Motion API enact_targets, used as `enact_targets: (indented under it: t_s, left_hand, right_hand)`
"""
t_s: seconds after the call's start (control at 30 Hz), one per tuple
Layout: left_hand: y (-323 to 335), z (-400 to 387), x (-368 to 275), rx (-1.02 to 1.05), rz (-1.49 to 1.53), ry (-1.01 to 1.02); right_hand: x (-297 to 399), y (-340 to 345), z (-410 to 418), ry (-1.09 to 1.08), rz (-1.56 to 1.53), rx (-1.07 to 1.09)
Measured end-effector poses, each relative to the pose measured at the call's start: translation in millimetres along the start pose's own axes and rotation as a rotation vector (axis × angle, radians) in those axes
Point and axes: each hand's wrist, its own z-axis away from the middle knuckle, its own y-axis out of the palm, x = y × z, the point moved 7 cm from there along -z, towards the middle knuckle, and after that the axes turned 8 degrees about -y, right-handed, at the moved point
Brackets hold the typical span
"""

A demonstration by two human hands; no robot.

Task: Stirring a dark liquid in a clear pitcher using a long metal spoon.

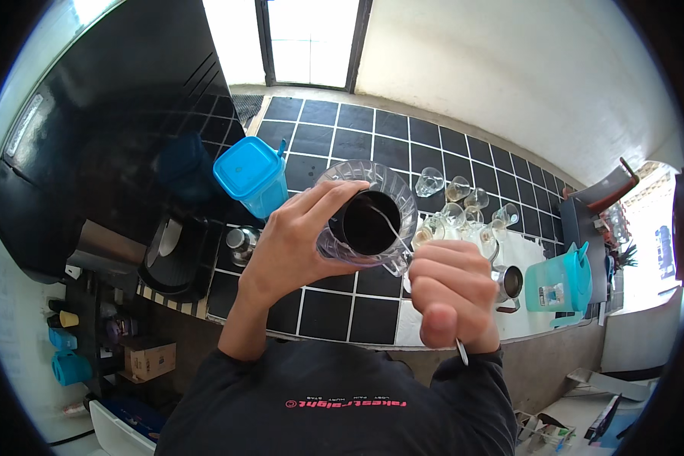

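My left hand [299, 248] is wrapped around a dark, round, open-mouthed container [373, 223]. It sits over or inside the mouth of a larger clear ribbed pitcher [345, 170]; whether the two touch cannot be told. My right hand [453, 288] is closed in a fist around a slim metal utensil, probably a spoon [462, 352]. The handle end sticks out below the fist, while a thin bright shaft runs from the other side into the dark container. Its tip and the contents are too dark to make out.
A blue-lidded container [251, 168] and a metal shaker-like vessel [240, 245] stand left on the black tiled counter [326, 313]. Several clear glasses [453, 215], a metal cup [510, 282] and a turquoise pitcher [558, 282] are to the right. A black appliance [174, 256] borders the left.
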Motion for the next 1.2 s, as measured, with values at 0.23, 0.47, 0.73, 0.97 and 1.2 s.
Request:
enact_targets:
  t_s: [0.23,0.47,0.73,0.97,1.2]
  left_hand:
    - [-0.1,0.7,0.2,0.006,-0.006,-0.024]
    - [0.8,-2.2,-0.9,0.016,0.003,-0.028]
    - [-1.1,-2.8,-0.8,0.008,-0.003,-0.031]
    - [-0.2,-5.2,1.4,0.008,0.009,-0.045]
    - [-1.6,-2.7,2.0,0.012,0.015,-0.049]
  right_hand:
    - [-10.8,9.1,5.2,0.033,-0.022,-0.001]
    - [0.4,-1.0,5.3,0.002,-0.101,-0.045]
    - [-12.4,-5.7,4.9,0.021,-0.083,-0.142]
    - [-21.5,-3.2,6.8,0.073,-0.191,-0.138]
    - [-6.9,-17.8,5.5,0.029,-0.151,-0.241]
